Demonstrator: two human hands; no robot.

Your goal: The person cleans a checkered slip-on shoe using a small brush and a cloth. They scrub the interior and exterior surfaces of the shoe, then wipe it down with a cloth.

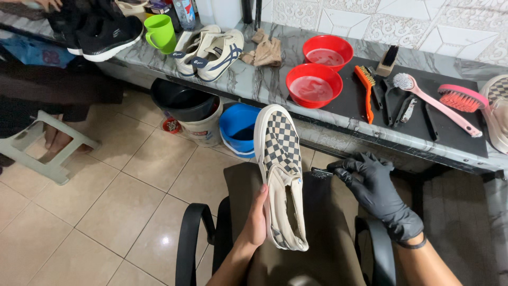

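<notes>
A: Under the shoe [281,175], the bare left hand [256,220] cups the heel end from the side, fingers closed round it. Right hand [377,191], black glove, is just right of the shoe, curled shut on a small dark thing, can't tell what, maybe a brush handle.

B: Where's the shoe sit?

A: Held in the air over the lap, toe pointing at the counter [238,79], opening facing up-right. Not resting on anything.

B: Risks?

A: My guess: one-hand side grip, so a hard scrub could twist the shoe out and drop it onto the tile floor [106,206]. Blue bucket [239,128] is just beyond the toe, left; the shoe could tip in. Red bowls [314,85] with liquid sit above the shoe on the counter edge, and a bumped elbow could spill them.

B: Shoe look?

A: Slip-on, cream canvas sides, black-and-cream checker top, white rubber rim. Canvas looks dingy near the heel. Soft, will flex under pressure.

B: Else?

A: Brushes [461,98] right of the bowls, cream sneakers [211,50] and green mug [159,32] left of them.
</notes>
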